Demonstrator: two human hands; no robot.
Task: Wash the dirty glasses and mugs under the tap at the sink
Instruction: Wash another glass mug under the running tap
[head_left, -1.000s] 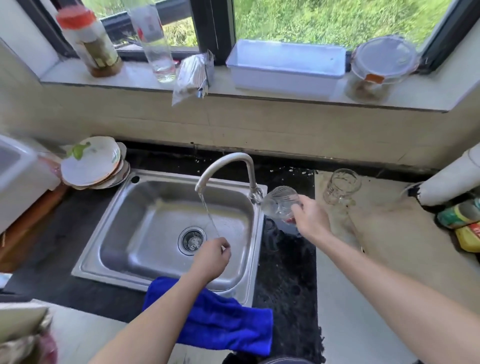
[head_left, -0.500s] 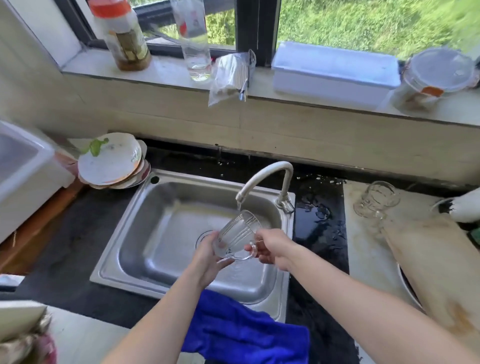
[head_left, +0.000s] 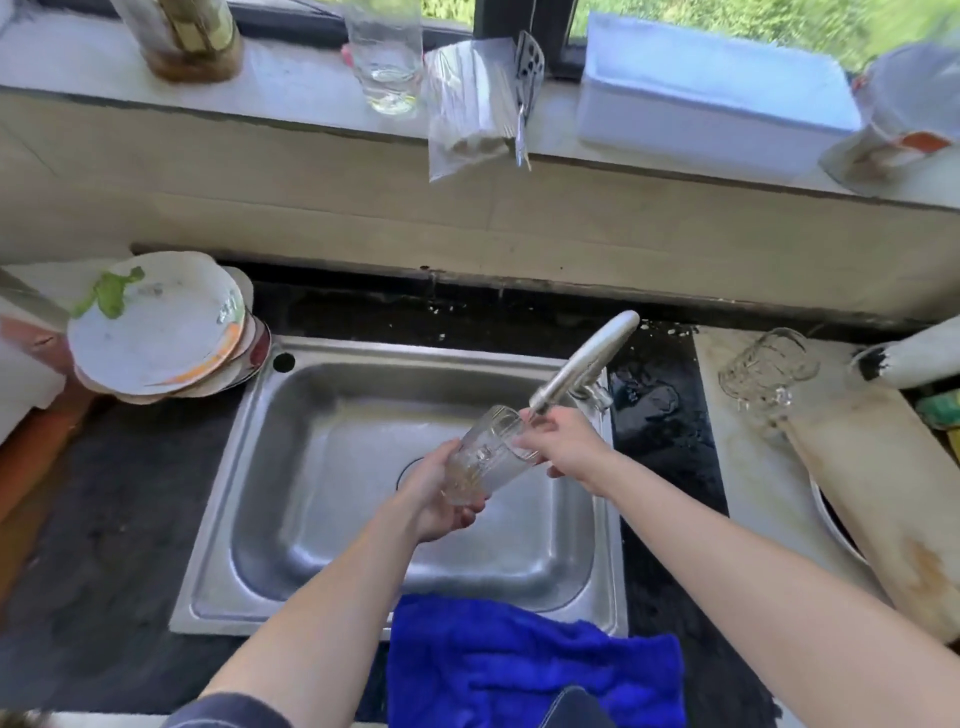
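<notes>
A clear ribbed glass mug (head_left: 485, 457) is tilted over the steel sink (head_left: 332, 597), its mouth just below the spout of the tap (head_left: 582, 364). My left hand (head_left: 436, 493) cups the mug's base from below. My right hand (head_left: 563, 449) grips the mug near its rim and handle. Brownish residue shows low inside the mug. A second clear glass mug (head_left: 763, 371) stands on the counter to the right of the sink.
A stack of dirty plates (head_left: 156, 327) sits left of the sink. A blue cloth (head_left: 535, 660) hangs over the sink's front edge. A wooden board (head_left: 878, 493) lies at right. The windowsill holds a jar, a glass (head_left: 387, 62), a bag and white tubs.
My right hand brought the mug from the counter to under the tap. My left hand rose from the water stream and took the mug's base. The view moved closer.
</notes>
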